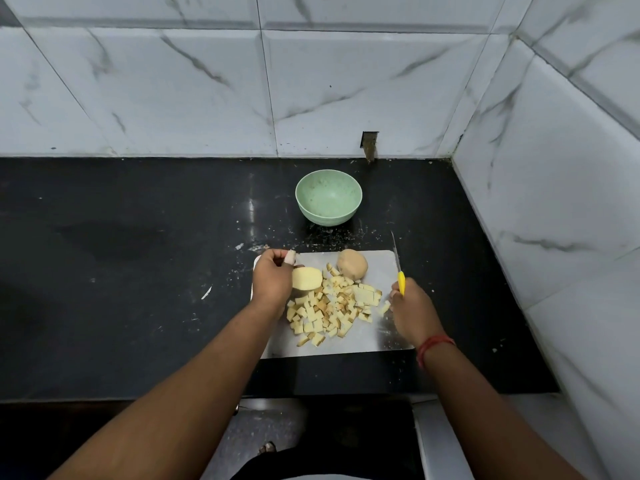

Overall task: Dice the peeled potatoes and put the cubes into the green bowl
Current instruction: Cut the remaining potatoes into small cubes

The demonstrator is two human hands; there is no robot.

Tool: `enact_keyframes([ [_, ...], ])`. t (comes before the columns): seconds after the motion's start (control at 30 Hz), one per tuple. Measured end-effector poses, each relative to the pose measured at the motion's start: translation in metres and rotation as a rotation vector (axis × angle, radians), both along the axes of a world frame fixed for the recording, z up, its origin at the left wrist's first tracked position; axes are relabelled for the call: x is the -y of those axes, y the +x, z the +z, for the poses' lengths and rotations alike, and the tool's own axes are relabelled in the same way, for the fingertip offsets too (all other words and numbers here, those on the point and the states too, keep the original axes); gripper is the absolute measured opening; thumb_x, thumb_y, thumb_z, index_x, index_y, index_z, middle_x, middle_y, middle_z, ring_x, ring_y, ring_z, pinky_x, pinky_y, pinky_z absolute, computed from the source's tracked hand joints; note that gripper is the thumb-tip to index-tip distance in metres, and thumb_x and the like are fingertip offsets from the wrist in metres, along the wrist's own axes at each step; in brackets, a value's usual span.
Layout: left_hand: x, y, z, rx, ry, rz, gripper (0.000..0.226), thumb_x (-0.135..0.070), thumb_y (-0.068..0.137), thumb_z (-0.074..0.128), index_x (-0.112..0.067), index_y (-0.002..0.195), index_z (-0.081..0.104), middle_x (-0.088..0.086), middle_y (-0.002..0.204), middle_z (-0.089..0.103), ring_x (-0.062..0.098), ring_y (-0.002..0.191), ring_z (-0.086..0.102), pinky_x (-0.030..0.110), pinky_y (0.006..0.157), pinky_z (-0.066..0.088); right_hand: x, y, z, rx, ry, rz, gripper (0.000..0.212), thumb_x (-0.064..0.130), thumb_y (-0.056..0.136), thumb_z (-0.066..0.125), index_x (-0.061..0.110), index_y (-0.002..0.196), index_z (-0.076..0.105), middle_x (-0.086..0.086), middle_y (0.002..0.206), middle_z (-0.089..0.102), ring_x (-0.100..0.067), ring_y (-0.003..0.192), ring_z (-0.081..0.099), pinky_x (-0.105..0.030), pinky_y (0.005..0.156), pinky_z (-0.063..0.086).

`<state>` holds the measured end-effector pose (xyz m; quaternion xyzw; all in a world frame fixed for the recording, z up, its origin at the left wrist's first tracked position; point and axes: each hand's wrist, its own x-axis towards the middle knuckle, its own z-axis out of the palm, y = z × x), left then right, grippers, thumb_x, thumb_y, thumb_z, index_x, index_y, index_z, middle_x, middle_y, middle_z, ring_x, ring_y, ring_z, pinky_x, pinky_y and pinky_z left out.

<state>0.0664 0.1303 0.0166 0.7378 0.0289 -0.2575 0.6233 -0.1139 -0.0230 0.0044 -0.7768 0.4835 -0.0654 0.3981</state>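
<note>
The bench (121, 271) lies open left of the board (381, 337). Between board and bowl (329, 197) runs a bare strip. Cubes (329, 311) and a whole potato (352, 265) crowd the board's middle. The right wall (554, 237) stands near the board.

- white marble-look wall tiles (207, 81) with grey veins cover the back wall and the right side wall (571, 168), meeting in a corner.
- a small dark notch (369, 144) sits at the back wall's base.
- glossy black countertop (121, 271), flecked with pale crumbs.
</note>
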Motion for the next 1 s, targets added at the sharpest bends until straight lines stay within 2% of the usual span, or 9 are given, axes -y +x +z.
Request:
enact_keyframes([
  [0.13,0.007,-0.006,0.002,-0.055,-0.015,0.004,0.015,-0.029,0.104,0.060,-0.014,0.105,0.063,0.004,0.104,0.067,0.031,0.098,0.070,0.056,0.068,0.063,-0.010,0.011,-0.004,0.026,0.094,0.078,0.020,0.016,0.097,0.039,0.017,0.108,0.057,-0.006,0.105,0.063,-0.021,0.091,0.062,-0.038,0.080,0.053],
  [0.23,0.012,-0.010,0.002,-0.075,-0.015,0.006,0.016,-0.035,0.102,0.062,-0.020,0.100,0.066,0.003,0.100,0.072,0.033,0.099,0.072,0.059,0.072,0.062,-0.011,0.012,-0.004,0.123,0.094,-0.034,0.018,0.017,0.098,0.042,0.016,0.107,0.058,-0.006,0.105,0.063,-0.022,0.090,0.064,-0.043,0.082,0.055],
  [0.33,0.017,-0.014,0.003,-0.061,0.004,0.003,0.016,-0.037,0.101,0.063,-0.023,0.095,0.067,-0.004,0.088,0.073,0.029,0.095,0.073,0.057,0.079,0.062,-0.009,0.012,-0.004,0.131,0.014,-0.079,0.015,0.021,0.100,0.042,0.016,0.101,0.056,-0.004,0.100,0.061,-0.021,0.088,0.062,-0.044,0.080,0.055],
  [0.5,0.028,-0.025,0.000,-0.071,-0.061,-0.024,0.013,-0.030,0.103,0.062,-0.019,0.098,0.066,0.004,0.097,0.074,0.023,0.094,0.074,0.061,0.081,0.060,-0.015,0.015,0.000,0.177,0.085,0.020,0.015,0.020,0.099,0.043,0.025,0.098,0.058,0.000,0.094,0.066,-0.021,0.085,0.065,-0.040,0.075,0.054],
  [0.57,0.033,-0.030,-0.001,-0.023,-0.027,-0.061,0.011,-0.030,0.103,0.062,-0.022,0.097,0.065,0.003,0.101,0.074,0.024,0.098,0.071,0.054,0.086,0.060,-0.014,0.011,0.003,0.258,0.025,-0.085,0.014,0.020,0.100,0.045,0.021,0.103,0.059,0.001,0.100,0.065,-0.017,0.088,0.064,-0.037,0.077,0.055],
  [0.7,0.049,-0.057,0.001,0.110,-0.033,-0.102,0.008,-0.023,0.103,0.061,-0.017,0.099,0.064,-0.001,0.099,0.070,0.015,0.090,0.063,0.032,0.081,0.052,-0.019,0.005,0.010,0.528,0.392,-0.190,0.013,0.014,0.102,0.046,0.010,0.101,0.058,-0.006,0.095,0.064,-0.017,0.080,0.064,-0.032,0.070,0.056],
  [0.8,0.065,-0.087,0.001,0.157,-0.070,-0.189,0.007,-0.020,0.103,0.060,-0.014,0.101,0.063,0.001,0.099,0.071,0.010,0.086,0.063,0.020,0.072,0.051,-0.020,0.000,0.012,0.591,0.443,-0.208,0.012,0.015,0.102,0.048,0.011,0.101,0.060,-0.007,0.098,0.066,-0.019,0.082,0.065,-0.032,0.065,0.055],
  [0.9,0.075,-0.106,-0.006,0.342,-0.045,-0.360,0.010,-0.024,0.104,0.058,-0.016,0.108,0.061,0.004,0.110,0.065,0.013,0.097,0.062,0.024,0.084,0.053,-0.007,-0.009,0.013,0.496,0.261,-0.235,0.011,0.016,0.097,0.053,0.017,0.097,0.063,-0.005,0.093,0.068,-0.023,0.083,0.065,-0.037,0.065,0.056],
  [1.0,0.063,-0.108,-0.021,0.781,0.061,-0.731,0.028,-0.028,0.104,0.052,-0.009,0.122,0.058,0.006,0.120,0.056,0.016,0.106,0.054,0.029,0.091,0.046,0.015,-0.022,0.012,0.397,0.151,-0.246,0.010,0.014,0.092,0.054,0.020,0.092,0.063,-0.005,0.090,0.067,-0.025,0.084,0.064,-0.044,0.073,0.056],
])
